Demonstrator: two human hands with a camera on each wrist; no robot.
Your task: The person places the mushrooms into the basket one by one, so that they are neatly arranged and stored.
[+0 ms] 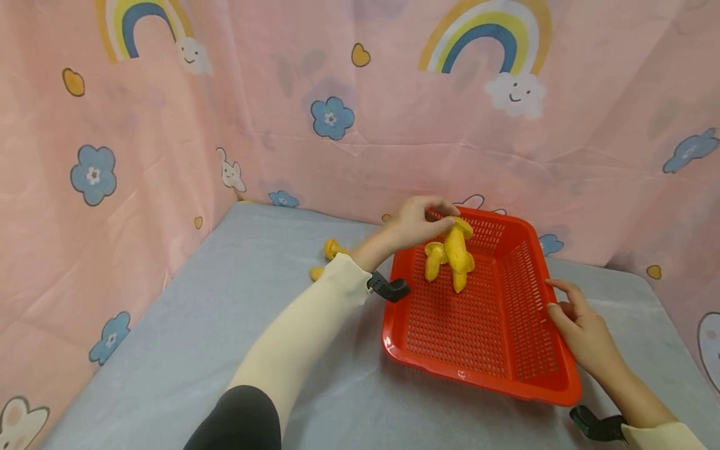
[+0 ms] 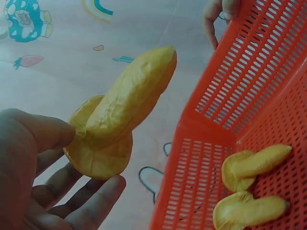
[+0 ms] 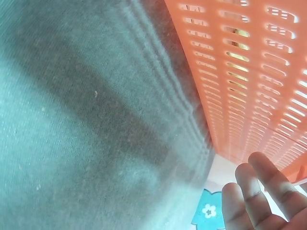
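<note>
Left hand: fingertips and thumb curled round the cap end of a yellow toy mushroom, stem pointing up and away from the palm in the left wrist view. The held mushroom hangs over the far-left corner of the red basket, above the mesh floor, not touching it. Left wrist view shows two more yellow mushrooms lying on the basket floor just beside its end wall, one next to the other; in the head view one of them shows just left of the held one.

Right hand: fingers straight and relaxed, holding nothing, laid against the outer side of the basket's right wall about midway along it. The right wrist view shows the fingertips close to the orange mesh; whether they actually touch it, can't tell.

Basket sits on the grey table, right of centre, near the far edge. Two further yellow mushrooms lie on the table left of the basket, partly hidden behind the left forearm in its cream sleeve. Black wrist strap sits just beside the basket's left rim. Pink patterned cloth walls the table on the far and left sides.
</note>
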